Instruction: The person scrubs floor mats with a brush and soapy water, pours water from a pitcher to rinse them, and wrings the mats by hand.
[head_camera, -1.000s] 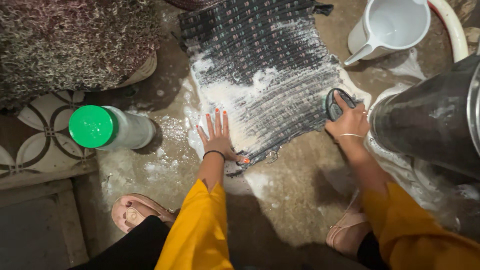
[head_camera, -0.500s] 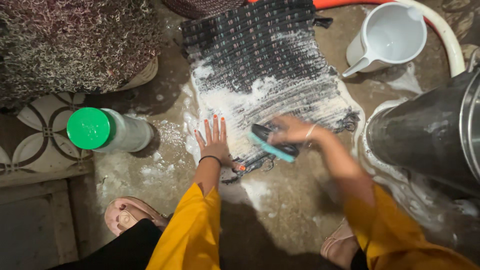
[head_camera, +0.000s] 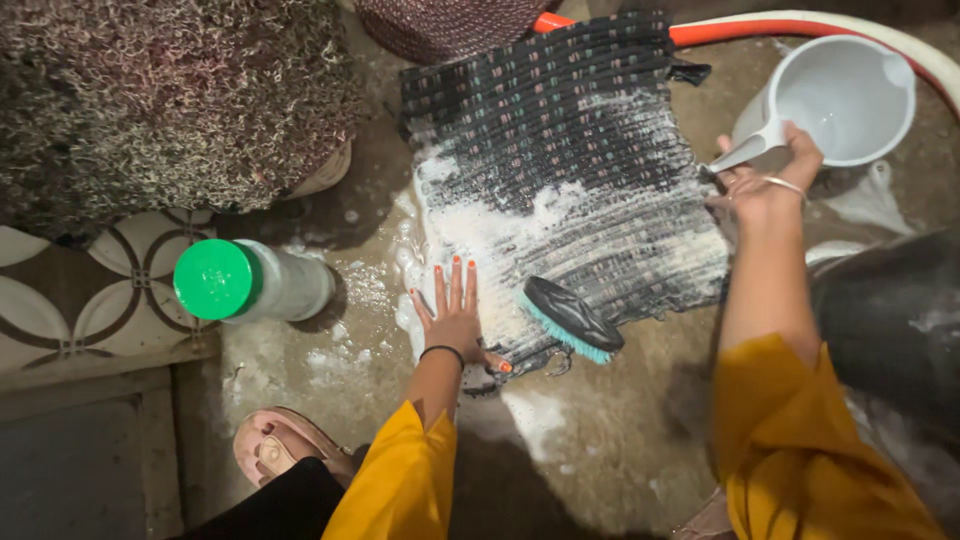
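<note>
Right hand (head_camera: 765, 180) grips white jug's handle (head_camera: 745, 152) beside soapy woven mat (head_camera: 560, 160).
Left hand (head_camera: 455, 320), spread flat, pins the mat's near edge; the scrub brush (head_camera: 572, 317) lies released just right of it, long axis diagonal.

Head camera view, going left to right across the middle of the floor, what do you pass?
Bottle with the green cap → left hand flat on the soapy mat → scrub brush lying on the mat → right hand at the handle of the white jug.
</note>
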